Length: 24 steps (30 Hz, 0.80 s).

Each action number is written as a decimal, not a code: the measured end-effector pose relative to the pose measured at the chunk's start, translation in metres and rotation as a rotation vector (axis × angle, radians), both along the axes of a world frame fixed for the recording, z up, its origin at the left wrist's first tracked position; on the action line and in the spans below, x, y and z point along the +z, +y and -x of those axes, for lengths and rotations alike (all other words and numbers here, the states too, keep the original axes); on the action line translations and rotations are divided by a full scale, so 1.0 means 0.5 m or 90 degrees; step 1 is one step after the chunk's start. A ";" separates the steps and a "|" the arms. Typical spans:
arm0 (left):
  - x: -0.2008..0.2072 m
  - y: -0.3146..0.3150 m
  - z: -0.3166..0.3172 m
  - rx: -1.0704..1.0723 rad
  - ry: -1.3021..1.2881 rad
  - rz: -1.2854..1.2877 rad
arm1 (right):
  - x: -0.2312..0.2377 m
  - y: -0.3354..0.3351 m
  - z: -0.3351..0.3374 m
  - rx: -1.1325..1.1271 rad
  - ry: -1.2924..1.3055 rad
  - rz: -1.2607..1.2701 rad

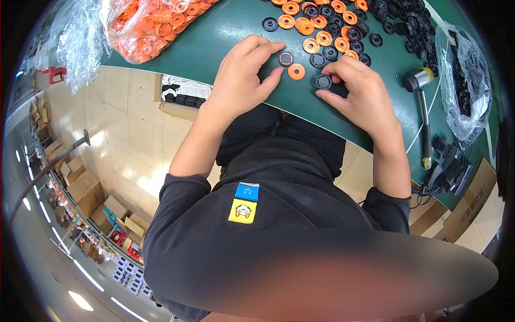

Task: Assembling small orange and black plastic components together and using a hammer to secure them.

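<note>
My left hand (242,75) rests at the near edge of the green table with thumb and index finger apart. Just off those fingertips lies a black disc with an orange ring showing (286,58). Beside it, between my two hands, is a flat orange ring (296,72). My right hand (360,88) pinches a round black cap (323,81) between thumb and fingers, low over the tabletop. Past my hands, loose orange rings (310,45) and black discs (330,52) spread in a mixed pile.
A clear bag of orange parts (155,32) sits at the far left of the table (214,43). To the right are heaped black parts (418,32), a mallet (424,102), a plastic bag (466,91) and a black device with cables (450,163). Cardboard boxes (86,188) stand left.
</note>
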<state>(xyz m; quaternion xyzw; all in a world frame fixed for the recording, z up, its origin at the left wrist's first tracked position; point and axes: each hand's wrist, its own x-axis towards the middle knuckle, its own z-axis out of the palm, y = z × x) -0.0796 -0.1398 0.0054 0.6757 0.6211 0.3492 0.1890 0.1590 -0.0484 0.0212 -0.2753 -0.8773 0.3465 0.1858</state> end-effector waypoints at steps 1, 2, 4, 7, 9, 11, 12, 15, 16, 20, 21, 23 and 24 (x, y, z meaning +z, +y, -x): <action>-0.001 0.003 0.000 -0.008 0.025 0.004 | 0.000 0.000 0.000 0.001 0.001 -0.001; -0.002 0.005 0.001 -0.016 0.049 0.007 | 0.000 0.000 0.000 0.001 0.003 -0.002; -0.003 0.006 0.002 -0.022 0.052 0.006 | -0.001 0.000 0.000 0.000 0.002 0.001; -0.005 0.007 0.003 -0.024 0.056 0.004 | 0.000 0.001 0.000 0.002 -0.002 0.002; -0.005 0.008 0.002 -0.020 0.055 0.002 | 0.001 0.002 0.000 0.006 -0.005 -0.003; -0.004 0.008 -0.001 0.005 0.006 0.005 | 0.000 0.002 0.001 0.000 0.004 -0.007; -0.004 0.009 -0.002 0.006 0.005 0.005 | 0.003 0.003 0.001 0.001 0.003 -0.007; -0.006 0.011 -0.003 0.011 0.000 0.003 | 0.008 0.004 0.001 0.007 -0.030 -0.002; -0.007 0.013 -0.004 0.010 0.010 0.002 | 0.006 0.002 0.001 0.000 -0.030 0.004; -0.013 0.025 -0.007 -0.005 0.057 -0.035 | 0.004 0.002 0.000 -0.009 -0.020 0.005; -0.015 0.026 -0.009 -0.006 0.057 -0.034 | 0.003 0.002 -0.001 -0.010 -0.020 0.005; -0.018 0.027 -0.011 -0.006 0.083 -0.053 | -0.001 0.003 -0.001 0.003 -0.005 -0.014; -0.019 0.025 -0.011 -0.007 0.083 -0.053 | -0.002 0.002 -0.001 0.002 -0.005 -0.014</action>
